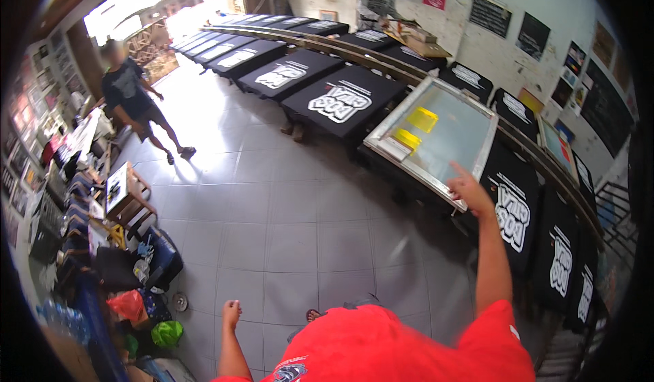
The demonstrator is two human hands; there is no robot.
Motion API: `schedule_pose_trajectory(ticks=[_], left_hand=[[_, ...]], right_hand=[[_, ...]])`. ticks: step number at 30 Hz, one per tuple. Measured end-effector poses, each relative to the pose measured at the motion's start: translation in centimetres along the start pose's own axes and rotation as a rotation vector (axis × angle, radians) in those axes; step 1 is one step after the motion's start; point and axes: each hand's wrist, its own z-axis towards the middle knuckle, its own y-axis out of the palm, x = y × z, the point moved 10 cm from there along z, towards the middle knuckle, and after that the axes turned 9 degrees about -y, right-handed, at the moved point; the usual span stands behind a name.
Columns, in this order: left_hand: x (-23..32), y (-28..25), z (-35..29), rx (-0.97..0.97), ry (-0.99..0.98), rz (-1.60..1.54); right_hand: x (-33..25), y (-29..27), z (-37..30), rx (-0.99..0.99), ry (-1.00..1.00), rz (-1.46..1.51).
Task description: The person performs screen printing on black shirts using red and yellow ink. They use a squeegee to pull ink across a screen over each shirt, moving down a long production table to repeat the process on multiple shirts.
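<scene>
My right hand (466,192) is at the near edge of a silk-screen frame (426,192), with a finger stretched out over its mesh. From this angle I cannot tell whether it touches the frame. The frame has a pale border, greyish mesh and two yellow patches (424,119); it lies over a board on the long printing table. Beside it, a black T-shirt (514,208) with a white print is spread flat. Down by my side, my left hand (232,312) hangs over the floor with curled fingers and nothing visible in it.
More black printed shirts (344,102) line both sides of the long table. One person (133,89) walks at the left; another (379,2) stands behind the table. A small wooden stool (129,191), bags (167,333) and bottles (63,319) clutter the left wall. Grey tiles (272,246) cover the floor.
</scene>
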Motion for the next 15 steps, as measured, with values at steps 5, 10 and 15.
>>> schedule_pose_trajectory(ticks=[5,10,15], left_hand=[[1.5,3.5,4.8,-0.131,-0.095,0.117],[-2.9,8.4,4.7,-0.305,-0.363,0.566],[3.6,17.4,7.2,-0.422,-0.182,0.645]], right_hand=[[9.3,-29.5,-9.5,0.635,0.164,-0.492],[4.6,-30.2,-13.9,0.754,0.406,-0.466],[3.6,-21.0,-6.0,0.481,0.194,-0.241]])
